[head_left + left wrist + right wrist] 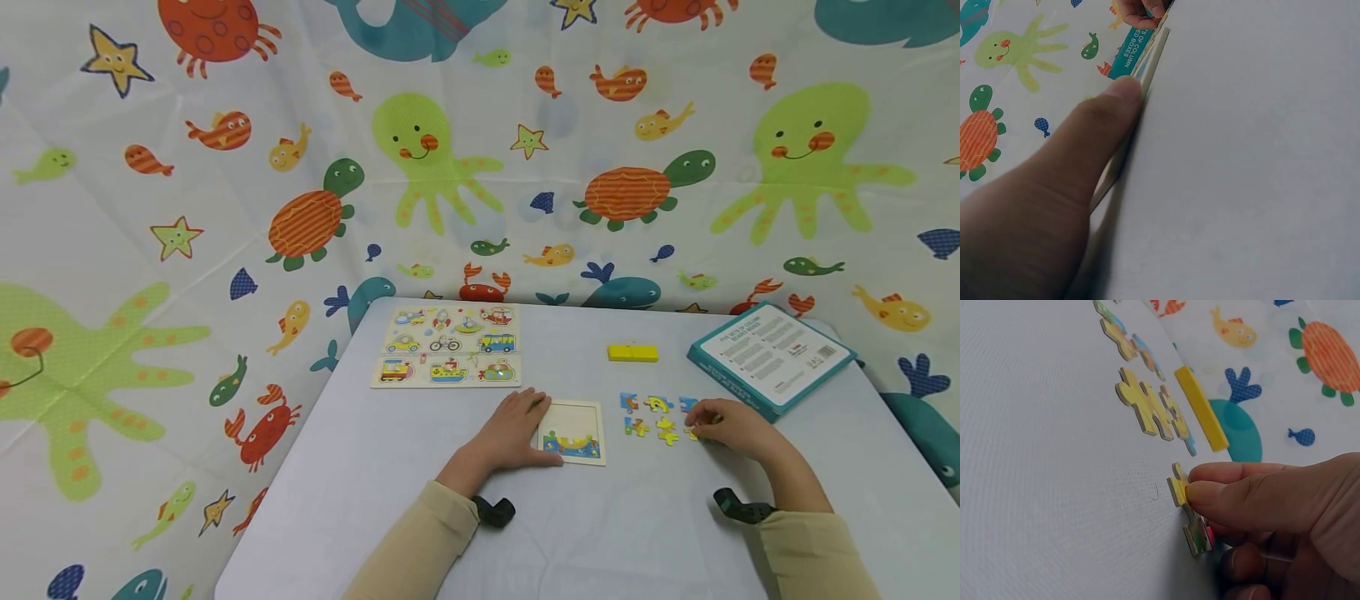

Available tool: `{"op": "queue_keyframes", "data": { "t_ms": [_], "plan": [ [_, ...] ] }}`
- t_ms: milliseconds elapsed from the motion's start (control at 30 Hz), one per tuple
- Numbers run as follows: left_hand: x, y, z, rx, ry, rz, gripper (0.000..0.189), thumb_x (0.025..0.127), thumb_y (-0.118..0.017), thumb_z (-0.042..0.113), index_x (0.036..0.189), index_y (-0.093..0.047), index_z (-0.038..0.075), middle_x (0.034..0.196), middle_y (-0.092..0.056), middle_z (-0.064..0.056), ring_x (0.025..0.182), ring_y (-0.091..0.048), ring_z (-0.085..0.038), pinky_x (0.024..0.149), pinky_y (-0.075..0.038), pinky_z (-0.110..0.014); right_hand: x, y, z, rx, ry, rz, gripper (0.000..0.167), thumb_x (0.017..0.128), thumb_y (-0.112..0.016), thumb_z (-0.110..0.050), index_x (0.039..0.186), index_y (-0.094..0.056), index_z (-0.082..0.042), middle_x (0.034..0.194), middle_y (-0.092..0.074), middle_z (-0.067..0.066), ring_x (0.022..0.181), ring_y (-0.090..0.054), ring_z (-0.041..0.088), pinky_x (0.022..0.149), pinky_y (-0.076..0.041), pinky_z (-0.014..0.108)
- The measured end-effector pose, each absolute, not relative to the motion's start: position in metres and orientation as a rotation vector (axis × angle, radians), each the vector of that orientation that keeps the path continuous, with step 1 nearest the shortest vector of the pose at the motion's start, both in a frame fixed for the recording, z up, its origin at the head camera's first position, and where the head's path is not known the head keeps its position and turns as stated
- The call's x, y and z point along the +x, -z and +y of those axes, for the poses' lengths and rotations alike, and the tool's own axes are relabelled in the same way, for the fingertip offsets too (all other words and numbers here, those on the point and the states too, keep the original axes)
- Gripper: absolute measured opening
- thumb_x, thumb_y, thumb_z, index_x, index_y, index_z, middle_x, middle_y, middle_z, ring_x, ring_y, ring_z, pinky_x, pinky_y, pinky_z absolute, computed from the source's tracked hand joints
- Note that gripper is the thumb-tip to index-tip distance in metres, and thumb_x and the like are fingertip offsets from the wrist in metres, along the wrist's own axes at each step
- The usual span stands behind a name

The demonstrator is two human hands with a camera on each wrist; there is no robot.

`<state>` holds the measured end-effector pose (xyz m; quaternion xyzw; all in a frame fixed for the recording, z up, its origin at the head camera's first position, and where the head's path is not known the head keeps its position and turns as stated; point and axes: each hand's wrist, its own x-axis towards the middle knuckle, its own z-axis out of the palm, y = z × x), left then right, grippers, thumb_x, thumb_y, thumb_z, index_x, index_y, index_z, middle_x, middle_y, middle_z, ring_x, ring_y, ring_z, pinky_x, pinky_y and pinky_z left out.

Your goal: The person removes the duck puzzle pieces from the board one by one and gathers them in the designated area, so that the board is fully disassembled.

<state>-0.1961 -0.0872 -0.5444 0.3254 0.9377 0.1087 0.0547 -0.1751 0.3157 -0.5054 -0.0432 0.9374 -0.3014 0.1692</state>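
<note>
- Pale wooden, square puzzle tray [573, 418] lies flat on the white table [570, 533]; joined blue and yellow jigsaw pieces [573, 448] fill its lower part;
- the left hand [510, 433] rests at the tray's left side, its thumb and fingers spread apart; the thumb touches the near edge;
- the right hand [723, 427] is clamped, thumb against forefinger, on one small yellow and green jigsaw piece [1177, 490]; whether this piece touches the table, I cannot tell;
- five loose, multicoloured jigsaw pieces [666, 430] lie in two rows, to the tray's right; a yellow oblong block [632, 353] lies beyond them.
</note>
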Motion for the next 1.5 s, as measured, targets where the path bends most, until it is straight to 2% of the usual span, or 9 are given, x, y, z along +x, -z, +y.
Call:
{"op": "queue_keyframes", "data": {
  "t_ms": [400, 700, 1033, 1233, 1500],
  "plan": [
    [-0.195, 0.541, -0.085, 0.995, -0.341, 2.866, 0.109, 0.077, -0.053, 0.084, 0.157, -0.027, 0.016, 0.158, -0.031, 0.000, 0.152, -0.019, -0.020, 0.127, -0.014, -0.040, -0.180, 0.484, 0.288, -0.093, 0.873, 2.705, 0.030, 0.097, -0.061, -0.039, 0.112, -0.067, -0.013, 0.106, -0.064, 0.007, 0.089, -0.053, 0.023, 0.068, -0.044, 0.029],
    [-0.196, 0.543, -0.084, 0.986, -0.316, 2.870, 0.110, 0.075, -0.050, 0.087, 0.158, -0.026, 0.017, 0.158, -0.031, 0.002, 0.152, -0.019, -0.018, 0.127, -0.013, -0.040, -0.190, 0.479, 0.229, -0.243, 0.980, 2.644, 0.025, 0.097, -0.063, -0.030, 0.114, -0.066, -0.013, 0.102, -0.062, 0.004, 0.088, -0.053, 0.021, 0.069, -0.048, 0.029],
    [-0.196, 0.543, -0.084, 0.987, -0.312, 2.879, 0.110, 0.075, -0.049, 0.088, 0.157, -0.028, 0.017, 0.157, -0.032, 0.002, 0.152, -0.021, -0.018, 0.126, -0.015, -0.041, -0.190, 0.486, 0.178, -0.392, 1.043, 2.600, 0.023, 0.094, -0.067, -0.025, 0.112, -0.066, -0.012, 0.098, -0.060, 0.002, 0.081, -0.052, 0.018, 0.064, -0.048, 0.027],
    [-0.196, 0.544, -0.085, 1.002, -0.308, 2.895, 0.111, 0.075, -0.047, 0.089, 0.156, -0.031, 0.016, 0.156, -0.034, 0.001, 0.151, -0.023, -0.019, 0.126, -0.018, -0.042, -0.188, 0.495, 0.153, -0.438, 1.049, 2.582, 0.022, 0.092, -0.069, -0.027, 0.111, -0.066, -0.014, 0.098, -0.061, -0.001, 0.082, -0.054, 0.017, 0.068, -0.049, 0.028],
    [-0.195, 0.544, -0.086, 1.015, -0.342, 2.905, 0.108, 0.075, -0.052, 0.086, 0.155, -0.033, 0.015, 0.155, -0.036, 0.001, 0.149, -0.026, -0.018, 0.125, -0.020, -0.043, -0.187, 0.501, 0.130, -0.552, 1.053, 2.556, 0.021, 0.091, -0.070, -0.024, 0.109, -0.067, -0.014, 0.094, -0.062, -0.004, 0.082, -0.055, 0.014, 0.073, -0.048, 0.030]
  ]
}}
